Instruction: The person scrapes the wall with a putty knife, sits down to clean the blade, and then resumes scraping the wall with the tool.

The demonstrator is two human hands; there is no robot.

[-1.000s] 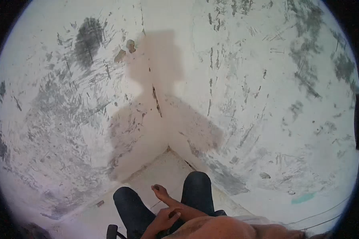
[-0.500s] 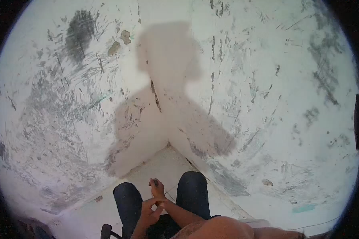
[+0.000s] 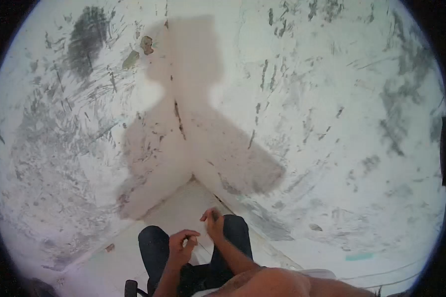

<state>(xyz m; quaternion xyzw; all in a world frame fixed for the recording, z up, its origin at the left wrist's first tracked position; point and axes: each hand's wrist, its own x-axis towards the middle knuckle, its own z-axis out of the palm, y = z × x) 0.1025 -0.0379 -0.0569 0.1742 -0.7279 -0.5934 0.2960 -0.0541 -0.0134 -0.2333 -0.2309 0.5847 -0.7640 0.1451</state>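
Basically, both hands are up over the lap, near each other but apart. L hand sits lower, back toward the body; R hand is farther out, so it's the one nearer the wall corner, which is straight ahead, slightly L of R hand. L thumb & index curve toward each other w/ a gap behind the tips; can't tell if they pinch smth small. R fingers are bent in, facing L hand; any small obj. there is hidden, so can't tell if it's gripping.

Closest things: L trouser leg, just beside L hand, and R trouser leg, beside & partly behind R hand in this view; contact unclear. Both legs' long axes run away from the body, toward the corner, w/ a strip of pale floor btwn. L forearm comes in nearly straight, R forearm slants in from the R.

Containers: can't make one out, so no contents to report. Otherwise: black padded bar low L, brown chip near the L wall's foot, turquoise patch low R, and a person-shaped shadow across both scuffed walls.
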